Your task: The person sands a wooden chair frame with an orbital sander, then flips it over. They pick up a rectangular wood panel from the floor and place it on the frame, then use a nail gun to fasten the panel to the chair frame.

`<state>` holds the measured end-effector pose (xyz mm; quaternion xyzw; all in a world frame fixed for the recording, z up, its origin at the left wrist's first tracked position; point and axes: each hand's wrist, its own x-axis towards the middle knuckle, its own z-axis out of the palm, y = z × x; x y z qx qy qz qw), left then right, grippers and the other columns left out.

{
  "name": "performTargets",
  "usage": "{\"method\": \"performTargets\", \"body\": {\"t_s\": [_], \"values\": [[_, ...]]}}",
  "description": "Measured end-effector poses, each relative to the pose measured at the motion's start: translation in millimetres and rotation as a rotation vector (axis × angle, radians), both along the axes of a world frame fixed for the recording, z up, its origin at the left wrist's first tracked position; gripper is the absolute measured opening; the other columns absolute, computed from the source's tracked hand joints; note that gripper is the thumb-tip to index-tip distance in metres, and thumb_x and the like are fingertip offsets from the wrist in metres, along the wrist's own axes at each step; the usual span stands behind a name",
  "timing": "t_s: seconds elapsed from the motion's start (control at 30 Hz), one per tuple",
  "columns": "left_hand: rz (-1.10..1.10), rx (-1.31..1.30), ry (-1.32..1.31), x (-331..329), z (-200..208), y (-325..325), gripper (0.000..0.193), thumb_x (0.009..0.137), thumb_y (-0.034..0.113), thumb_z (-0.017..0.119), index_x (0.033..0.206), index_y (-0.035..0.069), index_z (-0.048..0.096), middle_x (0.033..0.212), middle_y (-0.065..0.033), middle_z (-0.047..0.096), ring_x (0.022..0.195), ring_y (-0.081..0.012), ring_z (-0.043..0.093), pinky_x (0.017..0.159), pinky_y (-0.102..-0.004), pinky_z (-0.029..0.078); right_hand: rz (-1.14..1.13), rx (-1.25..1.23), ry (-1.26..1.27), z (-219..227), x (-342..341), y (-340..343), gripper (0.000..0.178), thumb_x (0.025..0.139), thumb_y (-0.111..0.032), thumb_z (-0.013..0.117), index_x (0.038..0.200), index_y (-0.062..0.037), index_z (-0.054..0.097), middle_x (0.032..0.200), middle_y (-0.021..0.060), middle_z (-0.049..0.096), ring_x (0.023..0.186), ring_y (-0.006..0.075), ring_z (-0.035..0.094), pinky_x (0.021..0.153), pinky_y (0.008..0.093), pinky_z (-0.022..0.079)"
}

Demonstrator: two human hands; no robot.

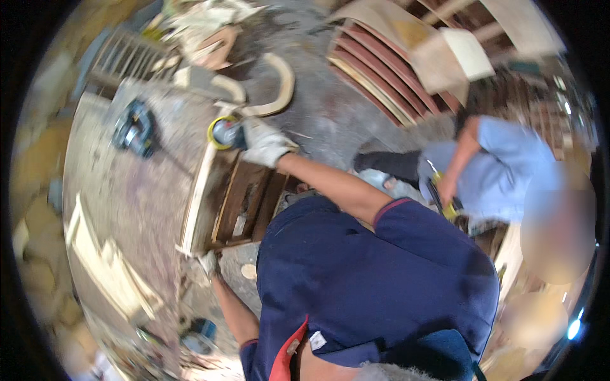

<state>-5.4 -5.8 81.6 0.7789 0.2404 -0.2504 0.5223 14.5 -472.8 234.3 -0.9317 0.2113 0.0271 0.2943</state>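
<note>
My right hand (264, 143), in a white work glove, is shut on a small angle grinder (223, 132) with a yellow guard, held at the top end of a wooden furniture frame (236, 198). The frame has dark brown slats and a pale side rail (197, 190). Lower down, my gloved left hand (208, 261) grips the frame's near corner. My navy shirt fills the lower middle of the view.
A blue power tool (133, 127) lies on the dusty surface to the left. Curved wooden pieces (279, 89) and stacked reddish bent slats (381, 70) lie beyond. A person in light blue (502, 165) crouches at right holding a yellow tool (445, 204). Pale offcuts (105, 267) lie at the lower left.
</note>
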Motion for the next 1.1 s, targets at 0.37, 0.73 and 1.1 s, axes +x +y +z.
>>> {"method": "performTargets", "body": {"t_s": [0.37, 0.73, 1.1], "values": [[0.028, 0.017, -0.001, 1.5, -13.7, 10.3, 0.036, 0.085, -0.001, 0.063, 0.122, -0.001, 0.057, 0.104, -0.0177, 0.069, 0.066, -0.0258, 0.070, 0.054, -0.0366, 0.061, -0.049, -0.023, 0.061, -6.9, 1.8, -2.0, 0.091, 0.075, -0.039, 0.078, 0.145, 0.0037, 0.037, 0.104, 0.0249, 0.072, 0.094, 0.0400, 0.072, 0.082, 0.0506, 0.058], [0.091, 0.020, 0.002, -0.1, -7.5, 4.2, 0.046, 0.082, -0.007, 0.059, 0.126, -0.001, 0.053, 0.094, -0.0179, 0.069, 0.060, -0.0278, 0.070, 0.050, -0.0385, 0.061, -0.079, 0.068, 0.059, -4.4, 9.6, -16.5, 0.086, 0.073, -0.036, 0.079, 0.141, -0.0014, 0.038, 0.100, 0.0290, 0.071, 0.095, 0.0460, 0.070, 0.084, 0.0541, 0.056], [0.024, -0.020, 0.016, 4.8, -26.3, 19.3, 0.045, 0.085, -0.006, 0.062, 0.128, 0.001, 0.053, 0.097, -0.0160, 0.070, 0.064, -0.0269, 0.071, 0.050, -0.0376, 0.060, 0.036, -0.059, 0.002, -0.6, 1.9, -10.8, 0.082, 0.077, -0.037, 0.077, 0.138, 0.0046, 0.040, 0.102, 0.0274, 0.071, 0.095, 0.0433, 0.071, 0.085, 0.0502, 0.057]]}}
